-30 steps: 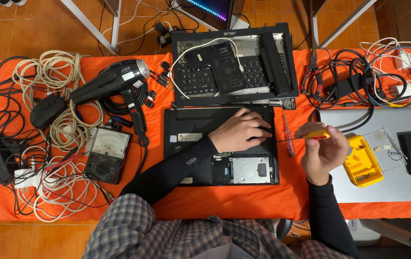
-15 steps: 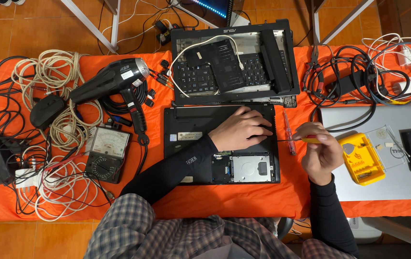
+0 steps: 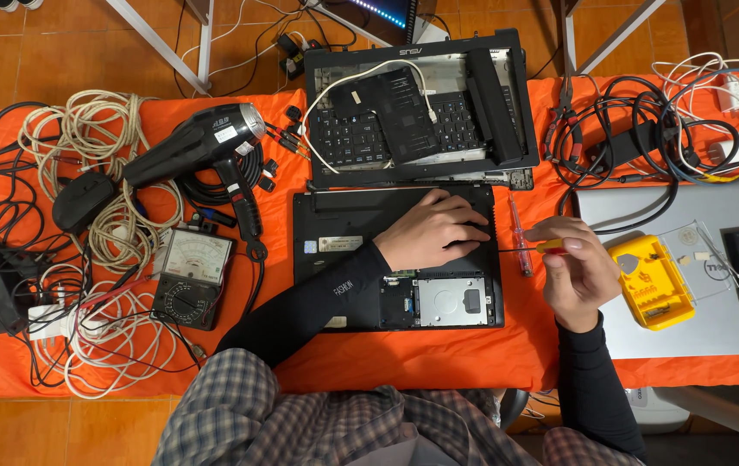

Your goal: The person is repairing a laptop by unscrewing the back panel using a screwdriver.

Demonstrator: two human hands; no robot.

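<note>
Cables [image 3: 85, 259], hairdryer [image 3: 201, 142] flank laptop [image 3: 361, 224] under hands

An orange cloth [image 3: 438, 354], matt and faintly creased, covers the worktop. The opened laptop base [image 3: 348, 220] is matt black plastic; the drive [image 3: 449, 301] set in it shows dull brushed metal. The screwdriver [image 3: 535, 248] has a thin metal shaft and a glossy yellow and red plastic handle. Near the worktop's right edge, a silver laptop lid [image 3: 715, 319] looks smooth and satiny, bearing a glossy yellow plastic bit case [image 3: 650, 280].
</note>
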